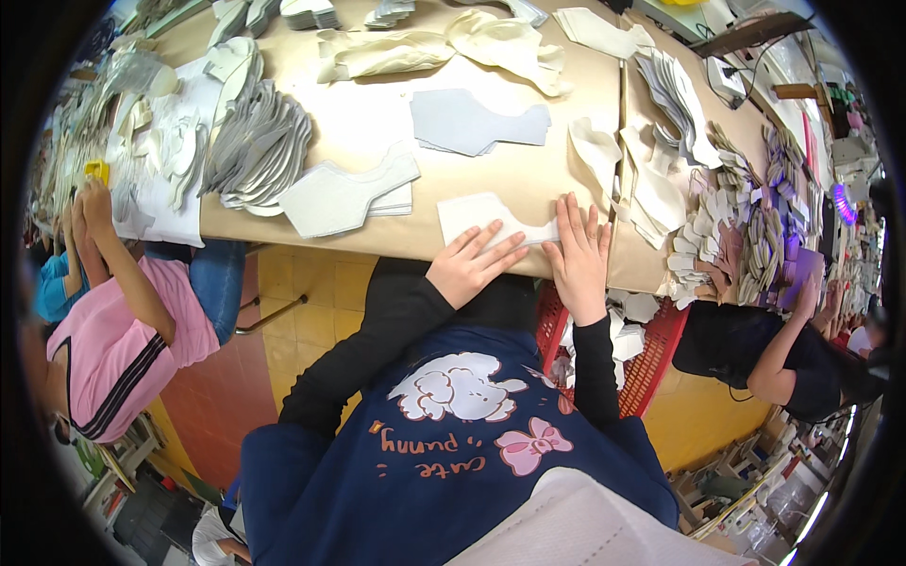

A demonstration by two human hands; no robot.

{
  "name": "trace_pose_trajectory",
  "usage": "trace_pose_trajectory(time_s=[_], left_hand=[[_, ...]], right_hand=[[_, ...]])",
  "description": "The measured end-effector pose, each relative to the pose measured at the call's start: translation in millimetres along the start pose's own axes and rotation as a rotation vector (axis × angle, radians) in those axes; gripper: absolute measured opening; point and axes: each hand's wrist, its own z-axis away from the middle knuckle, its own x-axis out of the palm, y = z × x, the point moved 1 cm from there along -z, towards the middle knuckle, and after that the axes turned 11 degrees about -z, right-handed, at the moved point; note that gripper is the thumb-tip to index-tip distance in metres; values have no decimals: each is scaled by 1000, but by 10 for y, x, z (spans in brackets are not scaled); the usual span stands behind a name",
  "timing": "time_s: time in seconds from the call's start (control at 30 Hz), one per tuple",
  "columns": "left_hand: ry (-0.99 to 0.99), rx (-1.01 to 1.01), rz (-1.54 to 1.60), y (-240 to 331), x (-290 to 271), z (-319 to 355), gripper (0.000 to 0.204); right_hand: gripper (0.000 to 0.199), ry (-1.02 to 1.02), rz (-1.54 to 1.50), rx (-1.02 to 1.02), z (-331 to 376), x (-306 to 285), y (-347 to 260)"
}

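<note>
- Left hand (469, 267): fingers spread flat, pressing white cut piece (479, 216) at table (528, 174) edge, gripping nothing
- Right hand (578, 257): flat, open, touching the same piece's right end

A white fabric piece (481, 219) lies on the tan surface (528, 179); grey cut pieces (477, 123), a red basket (651, 363), yellow floor tiles (302, 302), black sleeves (387, 321).

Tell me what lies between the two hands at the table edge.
In the head view, only the white cut fabric piece spans between the left hand and the right hand; both hands rest flat on it, nothing else between.
</note>
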Motion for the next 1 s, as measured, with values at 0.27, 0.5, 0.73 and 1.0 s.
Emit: trace_pose_trajectory(time_s=[0.27,0.5,0.73,1.0], left_hand=[[159,73,248,-41,120,116,35],[189,52,280,-27,118,118,31],[236,-27,431,-537,-713,226,34],[-73,-346,44,-1416,-808,699,39]], right_hand=[[54,101,-463,-510,31,-46,-349],[46,-123,123,-341,-334,161,-480],[49,86,-291,-104,-444,-109,-334],[40,118,-351,-352,-1206,-30,-704]])
